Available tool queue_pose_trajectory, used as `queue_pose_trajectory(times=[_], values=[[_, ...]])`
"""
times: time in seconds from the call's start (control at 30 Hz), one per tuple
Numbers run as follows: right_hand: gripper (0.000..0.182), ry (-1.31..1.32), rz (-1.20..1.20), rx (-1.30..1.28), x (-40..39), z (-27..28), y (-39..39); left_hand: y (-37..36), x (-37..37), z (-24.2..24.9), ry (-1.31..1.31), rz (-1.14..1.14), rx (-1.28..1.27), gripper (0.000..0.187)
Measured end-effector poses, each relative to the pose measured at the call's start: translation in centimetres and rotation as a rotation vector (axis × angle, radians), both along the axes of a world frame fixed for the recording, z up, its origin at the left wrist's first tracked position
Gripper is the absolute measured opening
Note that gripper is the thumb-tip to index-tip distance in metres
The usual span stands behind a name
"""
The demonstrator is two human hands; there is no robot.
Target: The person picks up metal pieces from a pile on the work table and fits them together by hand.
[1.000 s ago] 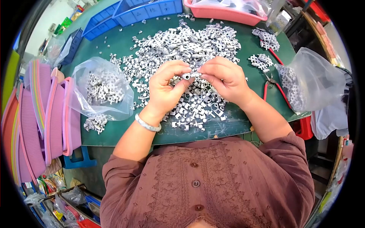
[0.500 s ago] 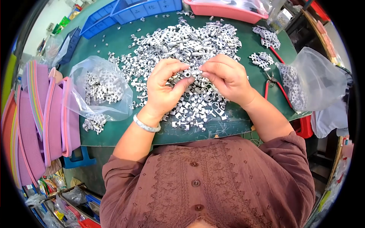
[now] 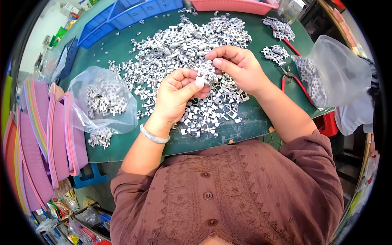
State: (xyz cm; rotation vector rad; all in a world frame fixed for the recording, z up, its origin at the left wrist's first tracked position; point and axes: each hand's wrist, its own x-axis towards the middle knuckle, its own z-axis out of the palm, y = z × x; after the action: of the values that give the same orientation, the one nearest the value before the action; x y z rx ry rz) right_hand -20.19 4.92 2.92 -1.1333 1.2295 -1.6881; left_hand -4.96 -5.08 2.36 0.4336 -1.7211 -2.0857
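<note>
Over the heap of small silver metal parts point(image 3: 183, 45), my two hands meet around a flat, openwork metal piece point(image 3: 205, 70). My left hand point(image 3: 177, 94) grips its lower left side between thumb and curled fingers. At its upper right edge, the thumb and forefinger of my right hand point(image 3: 239, 69) are pinched close; the exact contact is too small to make out. A pale bangle point(image 3: 154, 134) circles my left wrist. Loose cube-like and ring-like bits point(image 3: 204, 118) lie below my hands, near the front edge of the green table point(image 3: 253, 126).
A clear bag of linked metal pieces point(image 3: 107, 100) sits left, another point(image 3: 314, 77) right. Red-handled pliers point(image 3: 295, 81) lie beside the right bag, near clusters of pieces point(image 3: 275, 54). Blue bins point(image 3: 143, 14) and a pink tray point(image 3: 237, 6) stand behind. Purple zippered fabric point(image 3: 45, 134) hangs left.
The metal piece now shows its flat, broad side instead of a narrow edge. My right hand has risen slightly, and my left fingers have curled further around the piece. The camera view has shifted a little.
</note>
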Motion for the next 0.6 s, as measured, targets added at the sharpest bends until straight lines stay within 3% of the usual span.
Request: queue_pose_trajectory(times=[0.6], values=[[0.015,-0.062,0.051,0.042,-0.38,-0.27,-0.06,0.00,-0.07,-0.90,0.018,-0.116,0.134,0.016]])
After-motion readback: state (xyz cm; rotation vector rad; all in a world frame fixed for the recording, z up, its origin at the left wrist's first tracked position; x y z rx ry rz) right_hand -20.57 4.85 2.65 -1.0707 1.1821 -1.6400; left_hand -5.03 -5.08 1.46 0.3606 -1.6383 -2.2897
